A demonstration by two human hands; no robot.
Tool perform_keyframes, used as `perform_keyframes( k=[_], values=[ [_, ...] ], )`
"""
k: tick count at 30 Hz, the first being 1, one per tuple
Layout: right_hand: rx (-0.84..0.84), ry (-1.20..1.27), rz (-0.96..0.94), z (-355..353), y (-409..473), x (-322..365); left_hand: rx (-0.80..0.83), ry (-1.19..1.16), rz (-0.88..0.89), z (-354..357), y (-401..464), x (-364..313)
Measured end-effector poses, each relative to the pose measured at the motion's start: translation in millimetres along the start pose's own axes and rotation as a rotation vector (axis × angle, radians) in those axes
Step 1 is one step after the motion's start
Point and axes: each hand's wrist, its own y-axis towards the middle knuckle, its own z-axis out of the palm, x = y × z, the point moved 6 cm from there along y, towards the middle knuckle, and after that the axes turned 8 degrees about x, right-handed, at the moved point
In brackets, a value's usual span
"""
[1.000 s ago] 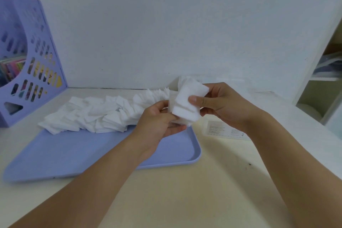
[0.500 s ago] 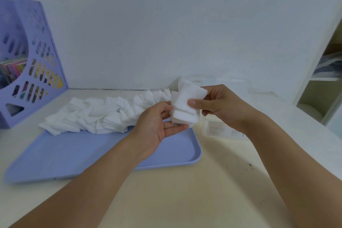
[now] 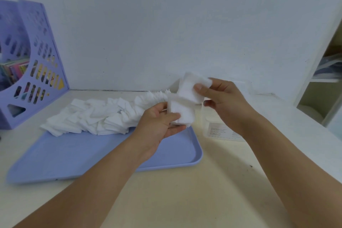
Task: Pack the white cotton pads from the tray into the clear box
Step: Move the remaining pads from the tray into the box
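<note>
Head view: two bare hands meet above the tray's right end.
Left hand (image 3: 159,124): fingers curled under a small stack of pads (image 3: 182,112), thumb on top.
Right hand (image 3: 224,98): thumb and fingers pinch a second bunch of pads (image 3: 192,87), raised just above the first.
Loose pads (image 3: 96,116): heaped in a long row along the far side of the blue tray (image 3: 74,153).
Clear box (image 3: 220,127): on the table right of the tray, partly hidden by the right wrist.
File holder (image 3: 31,61): purple, far left.
</note>
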Motion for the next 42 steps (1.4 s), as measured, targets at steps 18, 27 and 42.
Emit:
perform_keyframes(
  k=[18,27,42],
  values=[
    [0.082,-0.12,0.12,10,-2,-7,0.01,-0.06,0.007,3,0,-3],
    [0.145,-0.618,-0.076,24,-4,0,-0.077,-0.076,-0.006,0,-2,-2],
    [0.139,-0.556,-0.105,34,-6,2,-0.17,-0.266,-0.065,-8,-4,0]
  ],
)
